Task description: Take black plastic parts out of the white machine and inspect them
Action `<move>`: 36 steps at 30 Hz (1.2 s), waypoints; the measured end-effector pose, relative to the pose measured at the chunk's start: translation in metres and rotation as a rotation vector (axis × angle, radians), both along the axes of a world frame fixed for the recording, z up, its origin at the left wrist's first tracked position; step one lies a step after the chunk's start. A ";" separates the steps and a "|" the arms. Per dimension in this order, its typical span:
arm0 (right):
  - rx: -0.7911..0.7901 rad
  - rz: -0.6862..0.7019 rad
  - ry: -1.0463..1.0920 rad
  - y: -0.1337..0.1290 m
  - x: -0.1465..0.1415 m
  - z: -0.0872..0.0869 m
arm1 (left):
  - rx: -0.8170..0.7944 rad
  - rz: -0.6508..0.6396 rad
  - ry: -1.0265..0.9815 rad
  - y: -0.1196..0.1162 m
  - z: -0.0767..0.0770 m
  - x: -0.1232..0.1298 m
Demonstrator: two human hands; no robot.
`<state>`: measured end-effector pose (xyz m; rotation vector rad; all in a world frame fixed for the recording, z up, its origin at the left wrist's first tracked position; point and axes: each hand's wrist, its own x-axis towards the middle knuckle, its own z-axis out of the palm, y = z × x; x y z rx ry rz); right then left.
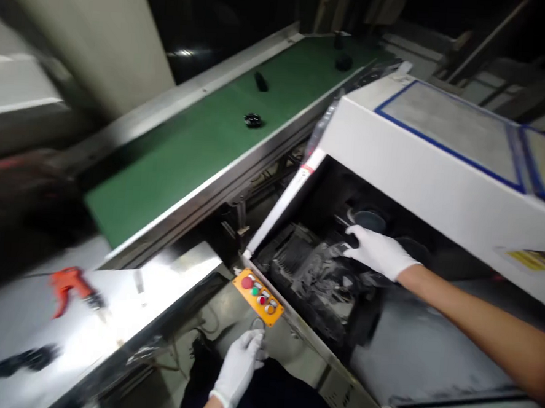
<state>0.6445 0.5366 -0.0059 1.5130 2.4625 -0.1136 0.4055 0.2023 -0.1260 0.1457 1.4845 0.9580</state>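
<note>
My right hand (376, 251), in a white glove, reaches into the dark opening of a white machine (422, 170) and rests on a black part (323, 275) inside, its fingers near a round dark piece (368, 220). I cannot tell whether it grips anything. My left hand (240, 367), also gloved, hangs low just below an orange control box (258, 296) with red and green buttons, fingers loosely apart, holding nothing.
A green conveyor belt (202, 138) runs up to the left and carries several small black parts (253, 120). On a shiny metal table (108, 317) at the lower left lie a red tool (71, 284) and a black object (13, 362).
</note>
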 end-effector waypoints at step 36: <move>-0.295 -0.159 0.071 -0.290 -0.234 -0.239 | -0.244 0.234 0.716 -0.270 -0.001 -0.322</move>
